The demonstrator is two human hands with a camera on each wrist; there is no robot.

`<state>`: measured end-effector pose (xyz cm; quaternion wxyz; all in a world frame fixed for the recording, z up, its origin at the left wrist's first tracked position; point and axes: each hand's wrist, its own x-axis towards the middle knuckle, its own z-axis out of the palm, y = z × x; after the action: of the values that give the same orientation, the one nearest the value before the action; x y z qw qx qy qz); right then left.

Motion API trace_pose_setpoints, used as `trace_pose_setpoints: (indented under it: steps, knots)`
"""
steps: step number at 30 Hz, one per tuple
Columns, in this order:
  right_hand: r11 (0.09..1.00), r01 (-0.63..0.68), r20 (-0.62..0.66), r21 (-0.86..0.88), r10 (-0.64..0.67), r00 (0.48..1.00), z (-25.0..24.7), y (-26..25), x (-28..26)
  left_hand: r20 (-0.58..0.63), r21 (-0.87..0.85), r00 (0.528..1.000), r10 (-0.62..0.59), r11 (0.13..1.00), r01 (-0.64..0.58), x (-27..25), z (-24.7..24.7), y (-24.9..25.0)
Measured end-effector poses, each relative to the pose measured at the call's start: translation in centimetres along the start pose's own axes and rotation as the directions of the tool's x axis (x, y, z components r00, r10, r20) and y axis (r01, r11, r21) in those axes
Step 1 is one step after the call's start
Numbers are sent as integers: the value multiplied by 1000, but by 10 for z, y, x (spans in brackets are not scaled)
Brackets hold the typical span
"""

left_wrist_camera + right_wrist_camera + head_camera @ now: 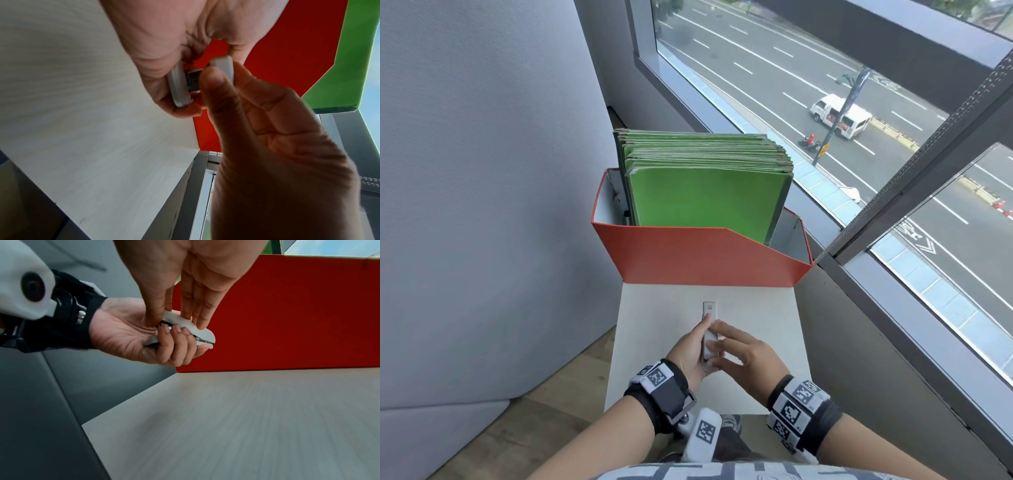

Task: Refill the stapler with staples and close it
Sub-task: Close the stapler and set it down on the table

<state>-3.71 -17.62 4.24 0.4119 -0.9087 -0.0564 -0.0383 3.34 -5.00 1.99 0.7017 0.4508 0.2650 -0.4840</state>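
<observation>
A small white stapler (711, 344) is held above the pale table (760, 308), its nose pointing away from me. My left hand (687, 346) cradles it from below, fingers curled up round its side (174, 337) and index finger along the base. My right hand (746, 353) comes from above. Its straight fingers (202, 321) lie on the white top cover (180, 320) and the thumb sits at the cover's rear, pinching it. A thin gap shows the metal magazine (202, 339) under the cover. A small grey oblong piece (709, 309) shows just beyond the fingertips; I cannot tell what it is.
A red file box (688, 257) full of green folders (705, 198) stands across the far end of the table. A grey partition (482, 171) runs along the left and a window (859, 137) along the right. The table is narrow, its right edge (803, 342) close to the wall.
</observation>
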Motion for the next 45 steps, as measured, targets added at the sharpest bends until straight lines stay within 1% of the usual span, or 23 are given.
trace_pose_setpoints:
  steps: [3,6,11,13,14,15,16,17,18,20,22,24,26,28,30,33,35,37,40,42,43,45]
  knots:
    - [1000,-15,42,-9,15,999,3,1,-4,8,-16,1000,17,1000,-17,0,-1,-3]
    - [1000,-22,78,2,22,997,5,0,-7,15,8,1000,27,1000,-28,0,-4,-4]
    - [997,-56,70,59,52,996,2,-8,-4,18,124,996,88,988,-90,-4,-6,-2]
    - [985,-130,19,111,129,991,4,-10,-2,15,153,990,139,978,-139,-7,-7,-1]
    - [966,-203,-4,163,206,978,6,-11,0,6,161,988,157,975,-155,-8,-9,-1]
    - [930,-291,-4,226,299,954,8,-12,1,-4,175,986,165,971,-162,-10,-10,-1]
    - [880,-377,24,290,387,922,10,-13,2,-14,198,986,169,967,-163,-12,-12,-1]
    - [829,-443,72,341,447,892,12,-14,3,-30,226,984,173,961,-162,-12,-14,-2]
    - [796,-481,115,368,475,873,16,-15,3,-54,257,982,181,953,-162,-12,-17,-3]
    - [775,-504,162,382,481,862,23,-15,4,-119,339,970,213,927,-162,-11,-23,-3]
    - [776,-511,182,370,478,859,30,-16,7,-173,472,953,249,870,-142,-13,-29,0]
    - [792,-503,202,347,461,864,37,-18,12,-196,597,928,318,789,-145,-16,-34,4]
    - [817,-479,221,322,427,877,43,-19,20,-200,656,893,403,732,-183,-19,-38,10]
    - [840,-457,249,293,394,885,48,-19,29,-197,722,867,458,666,-188,-21,-39,19]
    - [853,-448,281,267,376,883,54,-17,39,-206,815,848,489,565,-128,-19,-40,30]
    - [864,-448,321,228,368,873,64,-13,55,-226,929,804,549,369,9,-9,-47,48]
    - [877,-441,347,192,360,866,69,-12,68,-236,953,784,574,292,73,0,-52,57]
    - [885,-436,389,161,349,853,72,-11,79,-245,963,774,583,240,124,7,-55,66]
    - [899,-425,447,100,341,827,76,-10,88,-290,955,767,572,219,198,17,-58,75]
    - [899,-434,458,55,364,811,78,-7,89,-300,954,768,566,189,233,22,-61,77]
    - [894,-447,455,42,381,805,78,-5,87,-299,954,761,576,182,237,26,-63,77]
    - [874,-486,436,12,433,789,75,1,81,-308,951,742,595,212,224,30,-67,75]
